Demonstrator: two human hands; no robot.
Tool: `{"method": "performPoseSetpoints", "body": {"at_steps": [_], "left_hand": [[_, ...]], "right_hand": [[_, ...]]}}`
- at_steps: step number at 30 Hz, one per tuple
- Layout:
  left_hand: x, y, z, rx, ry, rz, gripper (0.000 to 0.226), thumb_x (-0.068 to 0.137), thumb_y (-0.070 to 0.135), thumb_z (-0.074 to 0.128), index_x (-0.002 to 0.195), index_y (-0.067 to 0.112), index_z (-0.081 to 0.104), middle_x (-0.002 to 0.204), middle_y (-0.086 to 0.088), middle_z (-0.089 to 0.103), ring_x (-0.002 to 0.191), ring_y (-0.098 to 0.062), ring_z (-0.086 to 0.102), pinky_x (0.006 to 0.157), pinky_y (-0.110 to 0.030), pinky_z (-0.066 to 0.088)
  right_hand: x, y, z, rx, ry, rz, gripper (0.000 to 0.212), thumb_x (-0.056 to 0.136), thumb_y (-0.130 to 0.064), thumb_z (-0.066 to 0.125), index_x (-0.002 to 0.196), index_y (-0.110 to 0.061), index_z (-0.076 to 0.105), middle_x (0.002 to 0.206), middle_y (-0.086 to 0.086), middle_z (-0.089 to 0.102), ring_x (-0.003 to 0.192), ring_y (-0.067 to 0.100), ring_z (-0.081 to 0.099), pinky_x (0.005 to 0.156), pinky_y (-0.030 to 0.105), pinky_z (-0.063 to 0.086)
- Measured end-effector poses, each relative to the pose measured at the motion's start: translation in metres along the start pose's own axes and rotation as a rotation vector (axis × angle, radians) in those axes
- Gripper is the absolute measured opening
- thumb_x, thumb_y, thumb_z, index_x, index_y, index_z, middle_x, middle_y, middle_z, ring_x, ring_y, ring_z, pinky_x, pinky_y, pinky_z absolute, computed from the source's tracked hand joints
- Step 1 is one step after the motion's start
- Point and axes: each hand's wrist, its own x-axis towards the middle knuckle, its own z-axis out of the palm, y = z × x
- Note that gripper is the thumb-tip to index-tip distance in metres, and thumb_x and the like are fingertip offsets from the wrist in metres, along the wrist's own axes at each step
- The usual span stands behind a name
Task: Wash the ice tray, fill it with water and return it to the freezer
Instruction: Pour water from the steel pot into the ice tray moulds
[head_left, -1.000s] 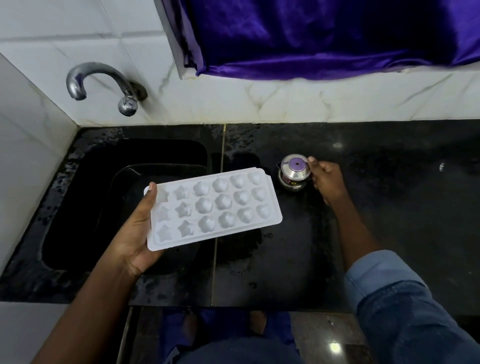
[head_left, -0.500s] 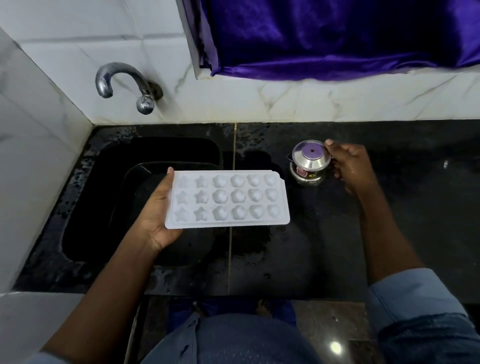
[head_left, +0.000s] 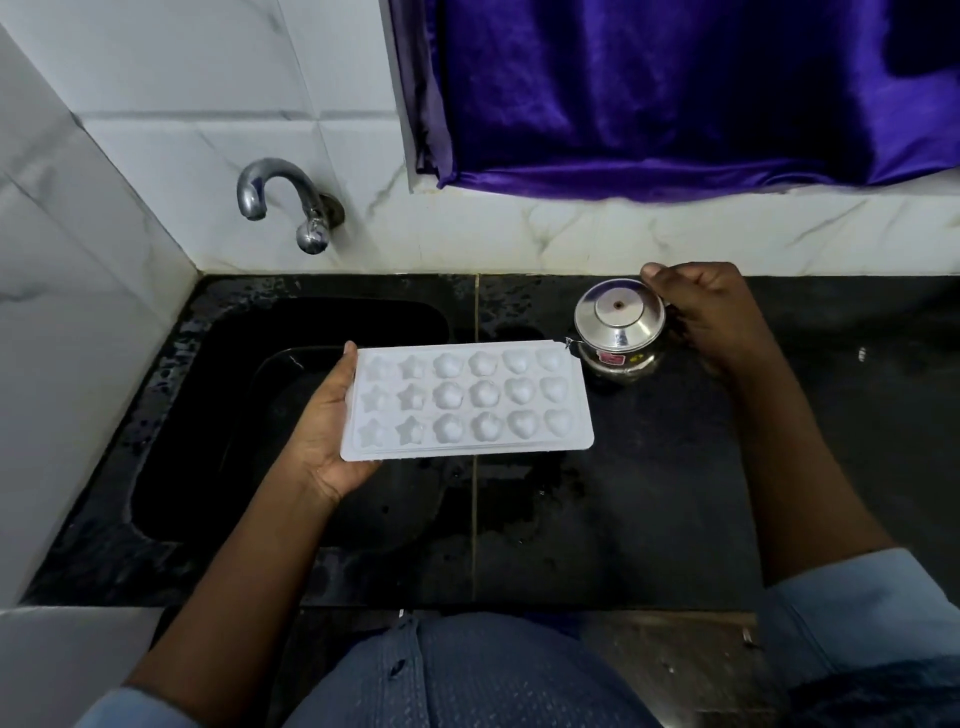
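The left hand holds the ice tray by its left short edge: thumb laid along the top face, fingers hidden beneath. The tray is level, above the right part of the sink and extending past the sink's right rim. Its face shows three rows of six moulded shapes: stars, flowers, hearts.

The right hand is curled against the right side of a lidded steel pot, thumb at the lid rim; the grip point is hidden. The pot is right of the sink, over the black countertop, just beside the tray's far right corner. Whether it rests on the countertop cannot be determined.

A tap projects from the wall behind the sink.
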Motion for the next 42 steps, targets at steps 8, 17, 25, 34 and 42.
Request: {"method": "performPoseSetpoints", "body": {"at_steps": [8, 17, 25, 34, 42], "left_hand": [[-0.006, -0.003, -0.003, -0.009, -0.036, -0.003, 0.069, 0.106, 0.066, 0.040, 0.145, 0.014, 0.064, 0.147, -0.016, 0.064, 0.127, -0.035, 0.067, 0.095, -0.051, 0.062], [-0.008, -0.003, -0.006, -0.010, -0.036, 0.015, 0.069, 0.106, 0.066, 0.040, 0.142, 0.015, 0.067, 0.147, -0.016, 0.064, 0.130, -0.035, 0.066, 0.098, -0.053, 0.060], [-0.014, -0.004, -0.011, 0.014, -0.009, 0.038, 0.066, 0.105, 0.068, 0.041, 0.133, 0.018, 0.075, 0.146, -0.015, 0.065, 0.130, -0.035, 0.066, 0.101, -0.052, 0.058], [-0.020, -0.007, -0.021, 0.018, 0.001, 0.042, 0.073, 0.105, 0.069, 0.039, 0.150, 0.015, 0.058, 0.151, -0.016, 0.060, 0.135, -0.036, 0.061, 0.105, -0.054, 0.055], [-0.028, -0.010, -0.020, -0.012, 0.022, 0.037, 0.070, 0.105, 0.068, 0.041, 0.135, 0.012, 0.072, 0.144, -0.019, 0.065, 0.121, -0.035, 0.071, 0.091, -0.050, 0.063]], "right_hand": [[-0.005, -0.016, 0.008, -0.060, -0.040, -0.028, 0.046, 0.102, -0.029, 0.067, 0.074, 0.007, 0.064, 0.061, 0.009, 0.052, 0.054, 0.013, 0.044, 0.057, 0.023, 0.041], [-0.004, -0.027, 0.014, -0.131, -0.071, -0.067, 0.061, 0.102, -0.030, 0.066, 0.072, 0.018, 0.045, 0.065, 0.015, 0.039, 0.053, 0.017, 0.032, 0.054, 0.025, 0.034], [-0.005, -0.026, 0.022, -0.150, -0.094, -0.040, 0.063, 0.102, -0.031, 0.067, 0.070, 0.018, 0.042, 0.066, 0.016, 0.037, 0.055, 0.022, 0.026, 0.052, 0.027, 0.028], [-0.005, -0.032, 0.027, -0.128, -0.097, -0.001, 0.053, 0.101, -0.033, 0.068, 0.059, -0.012, 0.044, 0.052, 0.004, 0.032, 0.044, 0.013, 0.028, 0.046, 0.019, 0.032], [-0.005, -0.037, 0.027, -0.094, -0.106, 0.004, 0.056, 0.102, -0.031, 0.067, 0.053, -0.018, 0.043, 0.045, -0.004, 0.034, 0.038, 0.011, 0.029, 0.044, 0.019, 0.030]]}}
